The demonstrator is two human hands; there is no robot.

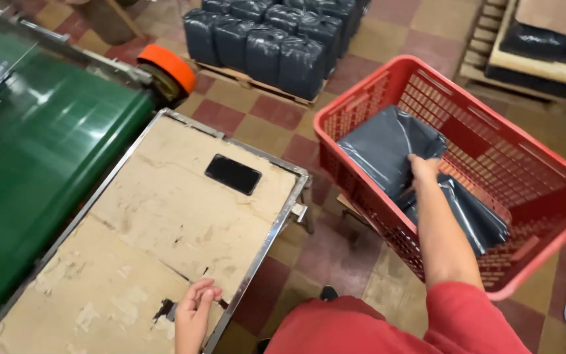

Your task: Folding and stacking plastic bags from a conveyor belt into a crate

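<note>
Left hand (196,308): resting on the near edge of the counter, fingers loosely curled, holding nothing.
Counter (145,223): worn, scuffed beige top in a metal frame, with a torn patch just beside the left hand.
Right hand (422,168): reached down into the basket, fingers closed on the edge of a grey bag.
Grey bag (384,147): flat plastic packet, leaning inside the basket at its left wall.
Second bag (470,213): lies lower in the same basket, just right of the forearm.
Basket (525,177): red plastic mesh, standing to the right of the counter.
Phone (232,174): dark, flat on the counter's far part, well apart from both hands.
Belt (27,157): green, along the counter's left side.
Orange wheel (168,65): at the belt's far end.
Floor (335,249): checked tiles.
Stacked packs (276,42): dark, on a pallet farther off.
</note>
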